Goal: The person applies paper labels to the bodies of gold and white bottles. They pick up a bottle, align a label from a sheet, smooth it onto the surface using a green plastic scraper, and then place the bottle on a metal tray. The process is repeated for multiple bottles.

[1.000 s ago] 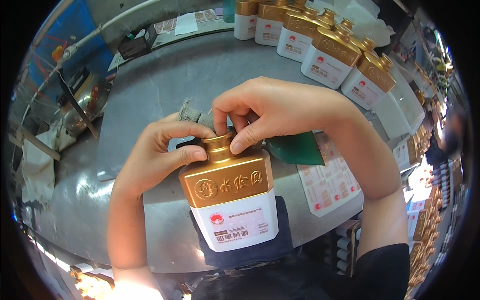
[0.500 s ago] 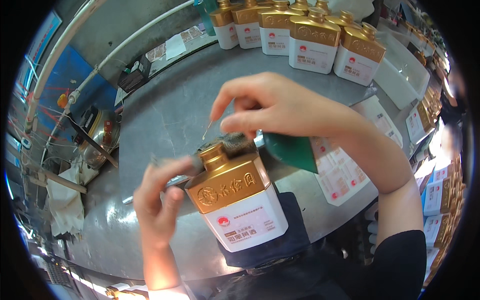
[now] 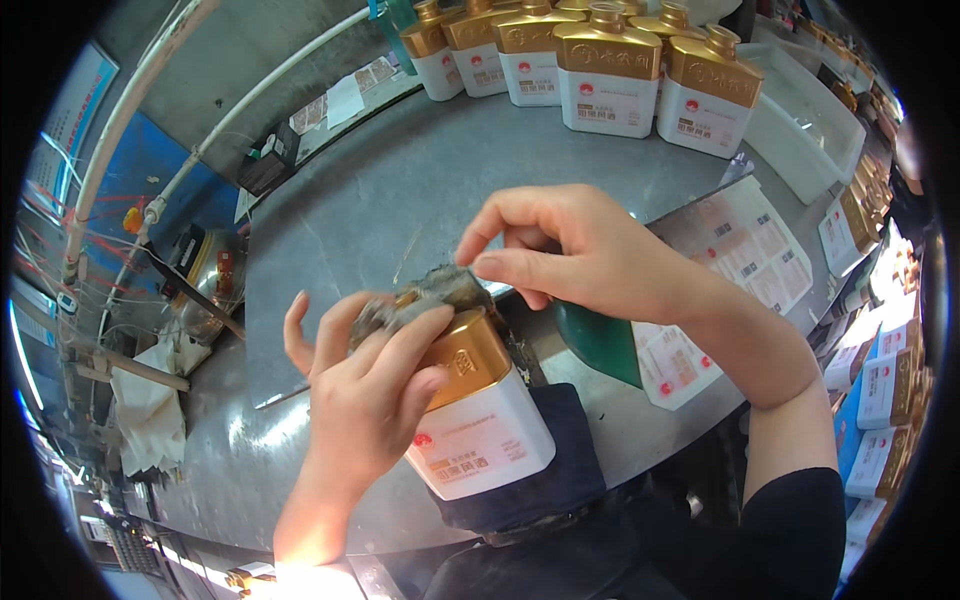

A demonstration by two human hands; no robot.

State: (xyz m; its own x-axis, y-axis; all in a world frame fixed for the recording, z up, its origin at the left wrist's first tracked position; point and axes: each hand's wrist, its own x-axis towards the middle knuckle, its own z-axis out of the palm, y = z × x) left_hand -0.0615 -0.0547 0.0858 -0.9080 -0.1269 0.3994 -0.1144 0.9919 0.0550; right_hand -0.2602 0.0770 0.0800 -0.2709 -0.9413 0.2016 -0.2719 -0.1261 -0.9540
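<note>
A flat bottle with a gold shoulder and white body leans toward me on a dark cloth-covered pad at the table's front edge. My left hand curls over its neck, pressing a grey rag there; the neck is hidden. Just behind sits a dark, fuzzy grey lump. To the right, my right hand has thumb and forefinger pinched together. Below its curled fingers sticks out a green, flat, scraper-like piece, seemingly held in the palm. A thin pale strip shows on the table beyond.
Several gold-and-white bottles stand along the table's far edge. Printed label sheets lie to the right, near a white plastic bin. More bottles fill the far right. Pipes and a metal tank are at left.
My left hand has come right and closed over the bottle's neck with the rag. The right hand has drawn back to the right, the green piece moving along; the thin strip is away from its fingertips.
</note>
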